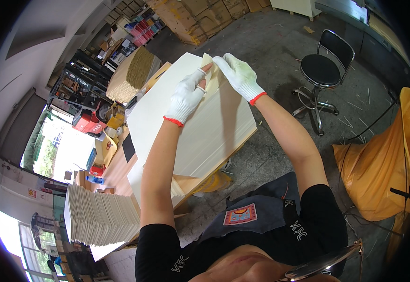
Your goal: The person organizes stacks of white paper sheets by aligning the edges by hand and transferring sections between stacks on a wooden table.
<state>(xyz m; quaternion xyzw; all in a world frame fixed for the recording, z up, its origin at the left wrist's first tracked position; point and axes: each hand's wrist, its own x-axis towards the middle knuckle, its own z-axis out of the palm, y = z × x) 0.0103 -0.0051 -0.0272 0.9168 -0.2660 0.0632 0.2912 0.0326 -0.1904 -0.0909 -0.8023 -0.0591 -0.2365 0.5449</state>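
A tall stack of large white sheets (pixel 191 145) lies on the bench in front of me. At its far end, a narrow cream sheet (pixel 206 59) stands up between my hands. My left hand (pixel 187 95), in a white glove with a red cuff and bare fingertips at the thumb and a finger, is closed on the cream sheet's left side. My right hand (pixel 238 74), in a matching glove with a greenish stain, is curled over its right side. The right fingertips are hidden behind the hand.
A pile of bound white sheets (pixel 101 216) sits at the near left, and a brown-edged stack (pixel 136 70) farther off. Small items clutter the wooden bench (pixel 115 164). To the right are a black swivel chair (pixel 320 70) and an orange cover (pixel 374 164). Cardboard boxes (pixel 200 19) stand behind.
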